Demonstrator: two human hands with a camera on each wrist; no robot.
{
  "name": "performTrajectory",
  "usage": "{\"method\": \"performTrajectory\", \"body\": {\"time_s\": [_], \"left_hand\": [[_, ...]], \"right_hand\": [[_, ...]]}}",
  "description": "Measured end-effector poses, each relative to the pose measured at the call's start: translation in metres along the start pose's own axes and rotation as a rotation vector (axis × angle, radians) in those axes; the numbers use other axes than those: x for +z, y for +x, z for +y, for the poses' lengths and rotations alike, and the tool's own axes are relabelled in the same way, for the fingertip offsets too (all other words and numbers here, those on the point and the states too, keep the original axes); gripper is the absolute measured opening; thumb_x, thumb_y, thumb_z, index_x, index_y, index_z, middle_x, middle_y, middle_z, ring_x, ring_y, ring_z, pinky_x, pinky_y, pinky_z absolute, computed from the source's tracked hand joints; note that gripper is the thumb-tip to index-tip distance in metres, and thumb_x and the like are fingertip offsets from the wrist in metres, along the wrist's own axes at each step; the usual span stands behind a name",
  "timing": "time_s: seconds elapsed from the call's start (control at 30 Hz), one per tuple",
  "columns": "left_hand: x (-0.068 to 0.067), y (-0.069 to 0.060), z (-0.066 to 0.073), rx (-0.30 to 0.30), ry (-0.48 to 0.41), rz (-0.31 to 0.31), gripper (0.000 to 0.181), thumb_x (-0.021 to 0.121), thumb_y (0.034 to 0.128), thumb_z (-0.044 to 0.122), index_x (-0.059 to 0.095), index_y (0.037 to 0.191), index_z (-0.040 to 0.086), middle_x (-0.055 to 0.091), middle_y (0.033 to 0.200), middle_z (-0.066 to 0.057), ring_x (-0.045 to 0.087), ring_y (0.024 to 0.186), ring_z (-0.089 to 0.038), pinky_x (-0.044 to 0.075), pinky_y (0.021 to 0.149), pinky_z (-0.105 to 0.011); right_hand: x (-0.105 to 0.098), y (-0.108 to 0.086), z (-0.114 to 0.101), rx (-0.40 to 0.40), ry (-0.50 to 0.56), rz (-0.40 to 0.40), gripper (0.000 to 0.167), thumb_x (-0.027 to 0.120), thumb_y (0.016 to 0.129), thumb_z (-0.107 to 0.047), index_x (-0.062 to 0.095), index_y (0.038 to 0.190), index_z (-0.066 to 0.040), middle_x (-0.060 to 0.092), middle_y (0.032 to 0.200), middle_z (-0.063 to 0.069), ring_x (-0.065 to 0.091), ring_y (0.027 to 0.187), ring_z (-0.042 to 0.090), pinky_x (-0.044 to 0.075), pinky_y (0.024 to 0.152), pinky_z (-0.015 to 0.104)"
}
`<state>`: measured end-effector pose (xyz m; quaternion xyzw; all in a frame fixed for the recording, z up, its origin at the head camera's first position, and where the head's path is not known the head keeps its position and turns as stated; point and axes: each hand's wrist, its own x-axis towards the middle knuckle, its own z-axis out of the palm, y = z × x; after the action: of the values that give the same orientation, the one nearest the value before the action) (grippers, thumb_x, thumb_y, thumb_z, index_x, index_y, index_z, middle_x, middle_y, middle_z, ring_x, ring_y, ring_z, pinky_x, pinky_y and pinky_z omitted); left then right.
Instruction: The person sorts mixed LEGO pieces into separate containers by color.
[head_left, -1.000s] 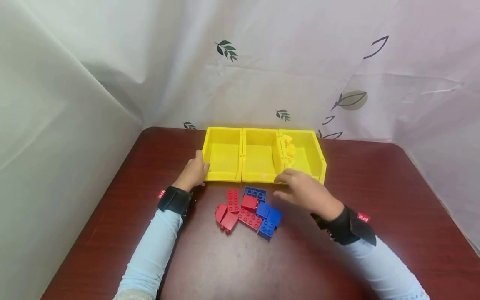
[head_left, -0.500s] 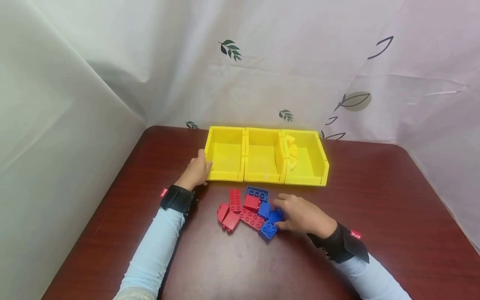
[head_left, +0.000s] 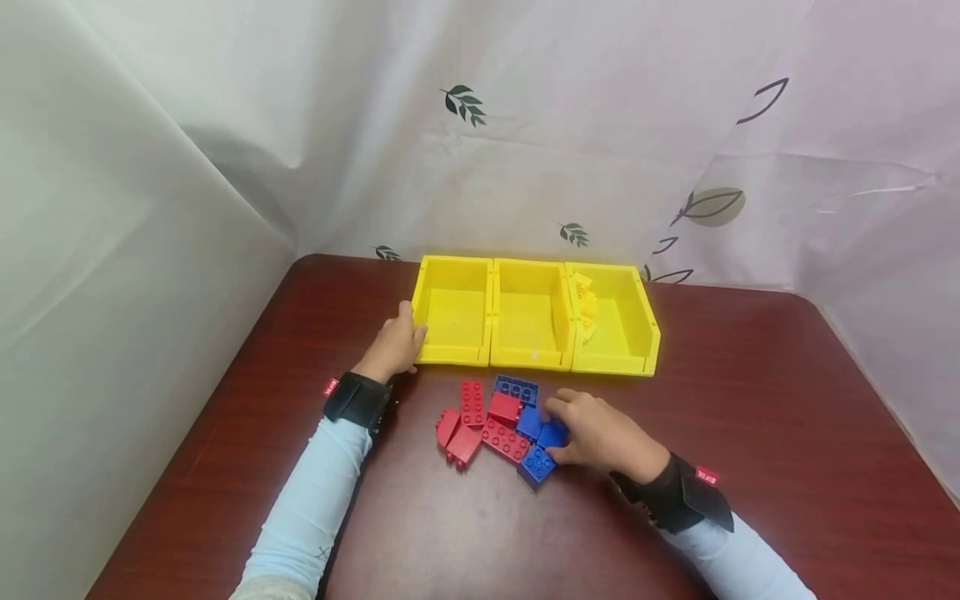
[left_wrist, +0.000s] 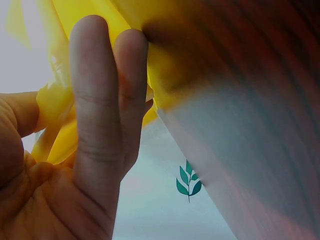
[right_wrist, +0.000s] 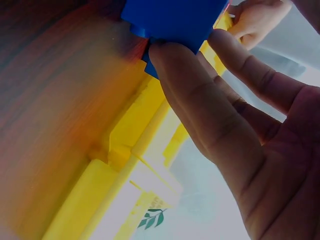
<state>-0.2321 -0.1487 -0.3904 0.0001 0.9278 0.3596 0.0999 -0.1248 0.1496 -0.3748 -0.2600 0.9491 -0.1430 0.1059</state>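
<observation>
While the table lies beneath everything, the left bin is pinched at its wall by the left hand; the right hand seems to pinch a blue block (how firmly is hard to tell) beside other blue blocks. Picking up looks in hand; next calls for a secure lift.

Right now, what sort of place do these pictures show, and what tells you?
Probably a screened-off tabletop work area; the room beyond is hidden. Pale leaf-print sheeting hangs behind and beside a reddish table bearing three yellow bins and loose red and blue bricks.
</observation>
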Motion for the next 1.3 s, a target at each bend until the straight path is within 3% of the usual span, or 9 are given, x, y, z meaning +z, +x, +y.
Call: {"method": "performTrajectory", "body": {"time_s": [0.37, 0.6, 0.77, 0.97, 1.07, 1.2, 1.3], "left_hand": [[0.002, -0.001, -0.001, 0.005, 0.006, 0.000, 0.047, 0.049, 0.1031, 0.025, 0.024, 0.138, 0.008, 0.051, 0.102, -0.019, 0.060, 0.072, -0.026, 0.056, 0.056, -0.025], [0.001, 0.000, 0.000, 0.014, 0.009, -0.005, 0.046, 0.049, 0.1031, 0.024, 0.024, 0.138, 0.006, 0.051, 0.101, -0.021, 0.061, 0.070, -0.027, 0.056, 0.055, -0.026], [-0.001, 0.001, -0.001, 0.011, 0.008, -0.002, 0.045, 0.048, 0.1035, 0.023, 0.024, 0.137, 0.006, 0.051, 0.100, -0.021, 0.061, 0.068, -0.026, 0.055, 0.053, -0.026], [-0.003, 0.001, -0.003, 0.010, 0.005, 0.005, 0.044, 0.047, 0.1040, 0.024, 0.024, 0.137, 0.006, 0.051, 0.100, -0.021, 0.061, 0.067, -0.026, 0.055, 0.052, -0.027], [-0.002, 0.001, -0.003, 0.015, 0.001, 0.000, 0.045, 0.046, 0.1043, 0.024, 0.023, 0.138, 0.006, 0.052, 0.101, -0.021, 0.061, 0.067, -0.026, 0.055, 0.053, -0.027], [-0.001, 0.000, -0.003, 0.007, -0.004, -0.006, 0.048, 0.048, 0.1036, 0.025, 0.022, 0.140, 0.007, 0.051, 0.104, -0.020, 0.061, 0.071, -0.026, 0.056, 0.055, -0.026], [-0.001, 0.000, -0.002, -0.006, -0.006, -0.002, 0.049, 0.050, 0.1029, 0.025, 0.023, 0.139, 0.008, 0.051, 0.103, -0.019, 0.060, 0.073, -0.027, 0.056, 0.057, -0.026]], "right_hand": [[-0.003, -0.003, 0.002, -0.015, -0.008, 0.034, 0.040, 0.086, 0.074, -0.030, 0.067, 0.102, -0.011, 0.058, 0.089, -0.001, 0.056, 0.077, 0.010, 0.058, 0.070, 0.025], [-0.041, 0.007, -0.006, -0.079, -0.035, 0.131, 0.033, 0.086, 0.074, -0.025, 0.067, 0.098, -0.011, 0.059, 0.087, -0.001, 0.055, 0.074, 0.011, 0.054, 0.066, 0.022], [-0.075, 0.036, -0.018, -0.045, -0.079, 0.175, 0.040, 0.083, 0.078, -0.025, 0.068, 0.109, -0.006, 0.063, 0.097, 0.007, 0.060, 0.080, 0.018, 0.059, 0.072, 0.030], [-0.106, 0.087, -0.025, 0.037, -0.087, 0.157, 0.049, 0.080, 0.081, -0.028, 0.065, 0.121, -0.004, 0.064, 0.111, 0.014, 0.061, 0.091, 0.026, 0.059, 0.079, 0.037], [-0.111, 0.114, -0.019, 0.059, -0.100, 0.128, 0.041, 0.078, 0.081, -0.026, 0.068, 0.114, -0.003, 0.065, 0.106, 0.013, 0.059, 0.088, 0.027, 0.057, 0.078, 0.036], [-0.111, 0.142, -0.007, 0.074, -0.108, 0.074, 0.021, 0.076, 0.081, -0.021, 0.070, 0.093, -0.004, 0.064, 0.090, 0.011, 0.056, 0.075, 0.024, 0.049, 0.064, 0.030], [-0.110, 0.158, 0.000, 0.116, -0.101, 0.034, 0.016, 0.075, 0.083, -0.019, 0.068, 0.086, -0.005, 0.061, 0.084, 0.010, 0.053, 0.071, 0.022, 0.044, 0.061, 0.028]]}}
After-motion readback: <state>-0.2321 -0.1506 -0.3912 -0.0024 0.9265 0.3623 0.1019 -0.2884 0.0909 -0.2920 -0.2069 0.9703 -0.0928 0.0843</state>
